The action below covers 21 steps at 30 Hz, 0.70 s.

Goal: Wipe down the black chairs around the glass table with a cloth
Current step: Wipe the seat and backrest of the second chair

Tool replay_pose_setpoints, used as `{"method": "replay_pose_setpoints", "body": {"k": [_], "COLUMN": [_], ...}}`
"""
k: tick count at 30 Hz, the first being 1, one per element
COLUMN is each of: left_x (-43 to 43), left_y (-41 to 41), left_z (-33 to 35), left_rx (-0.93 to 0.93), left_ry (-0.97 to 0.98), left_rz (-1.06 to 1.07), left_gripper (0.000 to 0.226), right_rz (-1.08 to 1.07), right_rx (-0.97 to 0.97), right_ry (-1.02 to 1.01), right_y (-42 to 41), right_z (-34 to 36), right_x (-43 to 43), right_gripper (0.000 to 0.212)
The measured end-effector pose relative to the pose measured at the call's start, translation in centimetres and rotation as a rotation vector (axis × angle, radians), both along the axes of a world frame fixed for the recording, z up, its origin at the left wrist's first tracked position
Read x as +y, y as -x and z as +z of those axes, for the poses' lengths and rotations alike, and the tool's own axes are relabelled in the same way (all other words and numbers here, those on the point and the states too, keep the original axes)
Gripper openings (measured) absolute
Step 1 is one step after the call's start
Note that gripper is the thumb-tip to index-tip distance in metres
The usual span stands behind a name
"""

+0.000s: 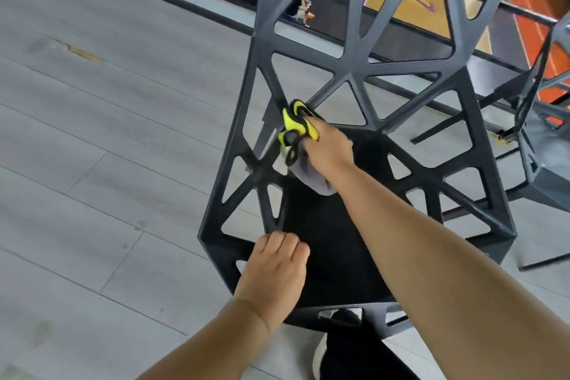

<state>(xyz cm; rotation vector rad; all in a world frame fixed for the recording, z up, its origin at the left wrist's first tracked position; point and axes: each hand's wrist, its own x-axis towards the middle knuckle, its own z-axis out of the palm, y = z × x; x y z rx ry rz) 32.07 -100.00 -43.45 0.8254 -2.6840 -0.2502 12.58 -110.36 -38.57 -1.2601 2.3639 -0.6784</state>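
Right hand [327, 151] grips cloth [293, 129], bunched lengthwise toward the chair [354, 68] back.

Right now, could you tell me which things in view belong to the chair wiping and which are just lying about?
In the job: black chair; cloth gripped by the right hand; left hand resting on that chair; second chair at right, untouched.
Just about: grey floor; sports court below; shoe.
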Motion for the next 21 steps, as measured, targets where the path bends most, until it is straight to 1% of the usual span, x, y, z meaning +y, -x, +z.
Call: {"method": "replay_pose_setpoints", "body": {"k": [1, 2, 3, 4, 5, 7, 8, 10, 12, 13, 14, 16, 17, 18, 19, 21], "left_x": [-0.1, -0.2, -0.3, -0.4, -0.4, -0.8, -1.4, -3.2, -6.0, -7.3, -8.4, -9.5, -9.8, -10.0, -10.0, -10.0], "left_y": [0.0, -0.1, -0.2, -0.3, -0.5, -1.3, -1.9, -3.1, -4.1, -4.3, -4.4, -3.9, -3.8, -3.7, -3.7, -3.8], "left_z": [0.1, 0.2, 0.1, 0.1, 0.0, 0.4, 0.9, 2.2, 3.4, 3.5, 3.8, 4.0, 3.5, 3.5, 3.5, 4.1], "left_rx": [0.000, 0.001, 0.010, 0.036, 0.089, 0.233, 0.305, 0.421, 0.439, 0.433, 0.434, 0.516, 0.558, 0.574, 0.581, 0.592], "left_ry": [-0.007, -0.009, -0.001, 0.005, -0.002, -0.023, -0.011, 0.048, 0.044, -0.017, -0.169, -0.632, -0.807, -0.896, -0.942, -1.051], "left_rz": [-0.004, -0.006, -0.009, -0.012, -0.017, 0.010, 0.056, 0.215, 0.418, 0.526, 0.621, 0.736, 0.753, 0.752, 0.732, 0.699], "left_gripper": [0.015, 0.016, 0.015, 0.013, 0.011, 0.017, 0.019, 0.025, 0.035, 0.040, 0.046, 0.053, 0.050, 0.045, 0.042, 0.044], "right_rz": [0.123, 0.224, 0.272, 0.283, 0.281, 0.287, 0.288, 0.269, 0.219, 0.183, 0.143, 0.066, 0.043, 0.029, 0.025, 0.060], "right_rx": [-0.007, 0.031, 0.088, 0.134, 0.157, 0.158, 0.151, 0.153, 0.142, 0.141, 0.149, 0.125, 0.084, 0.047, 0.025, 0.068], "right_ry": [-0.139, -0.302, -0.411, -0.457, -0.461, -0.454, -0.451, -0.414, -0.337, -0.292, -0.245, -0.137, -0.088, -0.046, -0.023, -0.023], "right_y": [-0.9, -1.7, -2.3, -2.5, -2.4, -1.7, -1.4, -1.3, -1.8, -2.1, -2.5, -3.8, -4.6, -5.5, -6.5, -8.7], "right_z": [-0.5, -1.1, -1.7, -2.2, -2.6, -2.8, -2.9, -3.3, -3.9, -4.1, -4.2, -4.0, -3.6, -3.1, -2.7, -2.2], "right_x": [-0.9, -1.4, -1.7, -1.9, -2.0, -2.2, -2.3, -2.4, -2.4, -2.3, -2.2, -1.6, -1.0, -0.2, 0.8, 3.2], "right_gripper": [0.057, 0.069, 0.078, 0.083, 0.083, 0.078, 0.076, 0.069, 0.062, 0.059, 0.055, 0.048, 0.044, 0.041, 0.036, 0.027]}}
